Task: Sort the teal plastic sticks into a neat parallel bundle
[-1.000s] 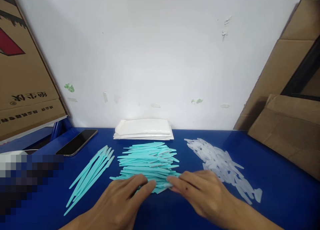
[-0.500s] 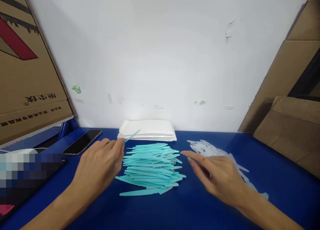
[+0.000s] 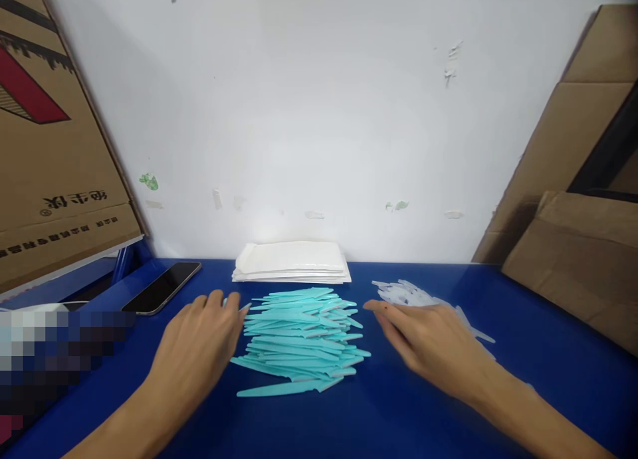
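A heap of teal eyebrow razors lies on the blue table, roughly side by side, with one razor apart at the near edge. My left hand is at the heap's left side, its fingers closed on a pale teal razor that shows only as a small tip. On the other side, my right hand is held with index finger and thumb close together near the razors' right ends. Whatever those fingertips hold, if anything, is hidden. Behind this hand lies a pile of translucent whitish slim pieces, partly covered by it.
White flat packets are stacked at the back against the white wall. A phone lies at the left. Cardboard boxes stand at the left and right sides. A blurred patch covers the left edge.
The razor in my left hand stuck out long toward the upper right; now only its tip shows. My right thumb and index finger have come closer together.
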Tool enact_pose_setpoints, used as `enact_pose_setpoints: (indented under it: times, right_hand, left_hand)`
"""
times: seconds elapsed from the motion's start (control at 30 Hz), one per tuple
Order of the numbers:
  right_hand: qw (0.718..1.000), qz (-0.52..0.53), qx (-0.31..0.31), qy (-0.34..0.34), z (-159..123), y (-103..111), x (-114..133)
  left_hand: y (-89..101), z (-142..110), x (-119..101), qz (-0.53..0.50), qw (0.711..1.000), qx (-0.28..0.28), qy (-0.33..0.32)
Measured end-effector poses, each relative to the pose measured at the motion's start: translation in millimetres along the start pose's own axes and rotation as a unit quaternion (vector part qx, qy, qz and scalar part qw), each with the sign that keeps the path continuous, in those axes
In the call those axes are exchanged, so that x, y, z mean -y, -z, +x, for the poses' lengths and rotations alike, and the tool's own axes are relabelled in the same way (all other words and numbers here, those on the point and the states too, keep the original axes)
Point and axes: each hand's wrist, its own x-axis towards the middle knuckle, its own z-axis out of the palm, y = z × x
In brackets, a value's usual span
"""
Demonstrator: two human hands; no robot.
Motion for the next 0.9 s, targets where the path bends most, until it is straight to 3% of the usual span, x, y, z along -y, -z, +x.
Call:
enact_pose_setpoints:
  times: [0.1,0.17,0.27,0.47,0.77,0.9]
  right_hand:
    - [0.992,-0.088,0.076,-0.041,-0.3,-4.3,-9.4]
    - [0.985,-0.126,0.107,-0.056,-1.5,-8.5,-14.6]
    - [0.976,-0.144,0.146,-0.069,-2.9,-13.7,-19.0]
    - [0.967,-0.123,0.193,-0.113,-2.1,-15.5,-17.6]
    - [0.958,-0.134,0.187,-0.168,-5.0,-15.0,-18.1]
    - [0.953,-0.121,0.204,-0.188,-6.7,-15.2,-22.1]
  left_hand:
    - [4.3,-4.0,-26.6,0.011,0.983,-0.061,-0.175]
    - [6.7,-10.9,-41.4,-0.03,0.955,-0.039,-0.291]
    - [9.2,-20.6,-52.9,-0.063,0.927,0.015,-0.369]
    - [9.0,-24.0,-50.1,-0.053,0.925,0.048,-0.373]
    - [5.9,-26.6,-47.7,-0.074,0.926,0.045,-0.368]
    - [8.8,-24.0,-48.2,-0.074,0.925,0.069,-0.366]
